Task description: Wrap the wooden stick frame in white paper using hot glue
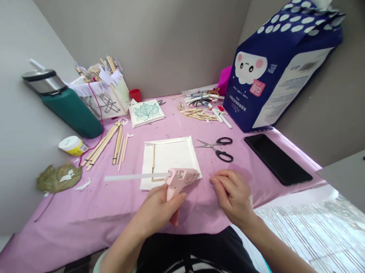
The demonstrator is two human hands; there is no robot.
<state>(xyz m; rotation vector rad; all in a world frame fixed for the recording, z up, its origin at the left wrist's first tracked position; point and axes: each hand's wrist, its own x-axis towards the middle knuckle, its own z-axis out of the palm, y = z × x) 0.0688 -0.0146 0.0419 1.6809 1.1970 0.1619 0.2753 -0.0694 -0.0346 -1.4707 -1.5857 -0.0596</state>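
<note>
A pink hot glue gun (182,177) is gripped by my left hand (157,208), its fingers wrapped round the handle. From the gun's rear a long translucent glue stick (126,178) juts to the left. The nozzle points right, towards my right hand (232,193), which is closed in a pinch just off the tablecloth; whatever is between the fingertips, if anything, is hidden. Behind the gun lies a white square panel (174,155) with raised edges and thin wooden sticks (153,157) along its left side. Black-handled scissors (217,146) lie spread beyond my right hand.
Bundled wooden sticks (104,143), a dry leaf (59,177), a glue pot (72,146) and a green tumbler (71,110) stand or lie left. Leaf-print cloth (146,112) and markers (220,115) are farther back. A phone (278,159) and tissue pack (277,65) occupy the right.
</note>
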